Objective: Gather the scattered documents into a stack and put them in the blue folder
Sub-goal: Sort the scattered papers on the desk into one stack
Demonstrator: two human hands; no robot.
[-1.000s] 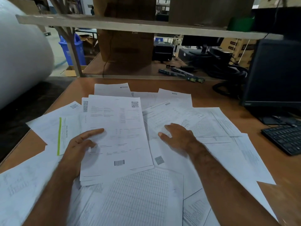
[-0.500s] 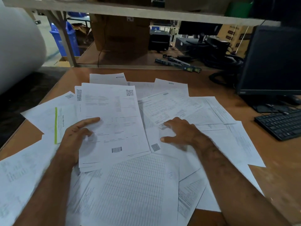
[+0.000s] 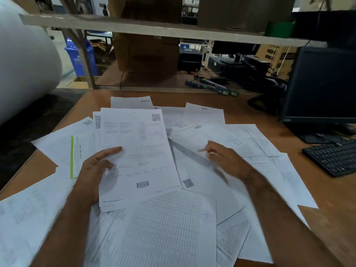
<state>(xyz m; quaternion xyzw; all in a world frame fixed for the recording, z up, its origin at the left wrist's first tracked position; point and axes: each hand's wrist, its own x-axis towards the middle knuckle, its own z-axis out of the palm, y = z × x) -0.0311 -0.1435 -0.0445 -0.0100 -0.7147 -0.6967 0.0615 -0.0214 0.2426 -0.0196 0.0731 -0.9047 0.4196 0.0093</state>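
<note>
The left hand [image 3: 96,166] pinches a small stack [image 3: 138,151] at frame centre, thumb on top, long axis running up the frame. The right hand [image 3: 227,160], blurred, fingers loosely spread, hovers over loose sheets [image 3: 240,139] just right of the stack, the nearer hand to them. No blue folder is visible.

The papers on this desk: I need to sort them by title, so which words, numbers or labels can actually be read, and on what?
None can be read.
Top sheet gripped by the left hand: QR code, barcode, print too small.
Green-striped sheet: sideways heading, blurred.
Grid sheet: table cells and a faint pen mark, illegible.
Monitor: bezel logo too small.
Keyboard: key legends too small.
</note>
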